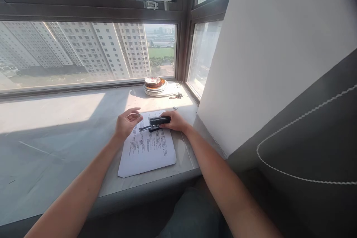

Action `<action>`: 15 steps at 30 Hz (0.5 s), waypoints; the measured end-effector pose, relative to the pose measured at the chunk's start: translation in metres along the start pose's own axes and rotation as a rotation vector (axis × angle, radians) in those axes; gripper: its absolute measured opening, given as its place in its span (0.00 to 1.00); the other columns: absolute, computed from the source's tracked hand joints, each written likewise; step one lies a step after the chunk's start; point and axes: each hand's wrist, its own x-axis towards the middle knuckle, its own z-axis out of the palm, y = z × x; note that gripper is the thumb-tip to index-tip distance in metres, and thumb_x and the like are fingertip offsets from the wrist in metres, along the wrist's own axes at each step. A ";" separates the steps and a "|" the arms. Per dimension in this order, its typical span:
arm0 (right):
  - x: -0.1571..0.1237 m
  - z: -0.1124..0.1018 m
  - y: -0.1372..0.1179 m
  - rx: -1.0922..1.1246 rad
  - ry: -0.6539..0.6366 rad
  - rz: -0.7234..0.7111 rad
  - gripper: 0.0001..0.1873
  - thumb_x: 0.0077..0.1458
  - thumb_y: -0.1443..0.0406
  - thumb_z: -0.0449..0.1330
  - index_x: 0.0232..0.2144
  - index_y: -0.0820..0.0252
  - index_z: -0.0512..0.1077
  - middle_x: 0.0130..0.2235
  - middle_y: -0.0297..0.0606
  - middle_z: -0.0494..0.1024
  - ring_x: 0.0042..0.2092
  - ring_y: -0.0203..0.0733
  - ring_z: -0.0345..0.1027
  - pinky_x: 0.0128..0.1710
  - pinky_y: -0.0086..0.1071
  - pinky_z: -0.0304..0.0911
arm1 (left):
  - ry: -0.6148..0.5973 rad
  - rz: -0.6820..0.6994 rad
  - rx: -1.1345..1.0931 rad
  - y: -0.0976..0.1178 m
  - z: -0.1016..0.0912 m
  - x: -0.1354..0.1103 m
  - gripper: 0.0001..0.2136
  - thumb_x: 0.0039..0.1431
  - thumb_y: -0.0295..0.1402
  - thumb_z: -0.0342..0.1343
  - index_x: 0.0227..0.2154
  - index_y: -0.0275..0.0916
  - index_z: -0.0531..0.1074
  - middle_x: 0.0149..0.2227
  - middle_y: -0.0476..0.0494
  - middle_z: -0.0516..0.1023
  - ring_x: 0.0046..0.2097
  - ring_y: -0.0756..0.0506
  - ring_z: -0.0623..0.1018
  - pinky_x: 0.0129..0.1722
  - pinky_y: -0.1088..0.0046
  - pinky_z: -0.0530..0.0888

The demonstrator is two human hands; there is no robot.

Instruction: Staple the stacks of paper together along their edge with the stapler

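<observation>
My right hand [176, 121] is wrapped around a black stapler [159, 120] above the printed sheets. A metal staple tray [145, 128] sticks out of the stapler's front, pointing left. To the left of it, my left hand [127, 122] is pinched closed, with a tiny greyish thing at its fingertips, too small to name for certain. Beneath both hands lies a stack of white paper [147, 160] covered with printed text, flat on the windowsill.
Stacked plates [155, 87] stand by the window corner, with a small dark cluster [176, 96] beside them. A small grey block [175, 108] lies past the paper. The marble sill [55, 148] ends at a front edge. A white wall [251, 44] rises at right, near a hanging bead chain [292, 121].
</observation>
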 end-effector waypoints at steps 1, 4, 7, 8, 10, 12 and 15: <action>0.000 0.000 -0.001 0.004 0.006 0.000 0.14 0.50 0.62 0.76 0.39 0.58 0.82 0.35 0.33 0.82 0.38 0.41 0.74 0.41 0.32 0.65 | -0.014 0.030 0.030 0.000 0.000 0.000 0.30 0.46 0.48 0.79 0.50 0.39 0.83 0.43 0.43 0.85 0.46 0.41 0.85 0.58 0.55 0.81; -0.001 -0.001 -0.004 0.016 0.015 0.005 0.14 0.50 0.62 0.76 0.39 0.58 0.82 0.34 0.32 0.81 0.37 0.40 0.73 0.40 0.32 0.65 | -0.073 0.063 0.080 -0.002 -0.001 0.001 0.26 0.46 0.50 0.78 0.44 0.39 0.85 0.43 0.39 0.87 0.47 0.38 0.86 0.59 0.50 0.81; 0.000 -0.003 -0.006 0.017 0.054 0.015 0.13 0.49 0.63 0.76 0.39 0.58 0.82 0.36 0.33 0.82 0.37 0.40 0.73 0.41 0.33 0.65 | -0.111 0.087 0.119 -0.001 -0.002 -0.001 0.22 0.48 0.50 0.77 0.40 0.39 0.86 0.41 0.38 0.88 0.44 0.37 0.87 0.56 0.50 0.83; 0.000 -0.003 -0.006 0.013 0.083 0.018 0.14 0.49 0.64 0.76 0.39 0.58 0.82 0.37 0.34 0.82 0.38 0.40 0.73 0.41 0.33 0.65 | -0.123 0.103 0.131 0.000 -0.002 -0.002 0.21 0.49 0.49 0.77 0.39 0.39 0.86 0.41 0.38 0.88 0.44 0.37 0.87 0.55 0.51 0.83; 0.000 -0.004 -0.007 -0.008 0.128 0.017 0.14 0.49 0.65 0.75 0.40 0.57 0.82 0.37 0.35 0.82 0.39 0.41 0.73 0.43 0.34 0.66 | -0.150 0.141 0.150 0.002 0.000 -0.004 0.19 0.51 0.49 0.76 0.38 0.40 0.87 0.40 0.39 0.88 0.43 0.38 0.87 0.54 0.52 0.84; 0.000 -0.003 -0.006 -0.041 0.136 0.006 0.14 0.49 0.66 0.76 0.40 0.57 0.82 0.38 0.35 0.82 0.40 0.42 0.73 0.44 0.35 0.66 | -0.182 0.179 0.157 0.004 0.002 -0.005 0.17 0.52 0.48 0.76 0.38 0.40 0.88 0.40 0.39 0.88 0.44 0.38 0.87 0.53 0.54 0.84; 0.001 -0.002 -0.004 -0.074 0.122 -0.014 0.15 0.49 0.68 0.76 0.40 0.57 0.83 0.38 0.36 0.82 0.40 0.42 0.73 0.44 0.36 0.66 | -0.258 0.206 0.148 0.003 0.005 -0.006 0.16 0.54 0.47 0.75 0.39 0.41 0.88 0.40 0.39 0.87 0.43 0.40 0.86 0.49 0.57 0.86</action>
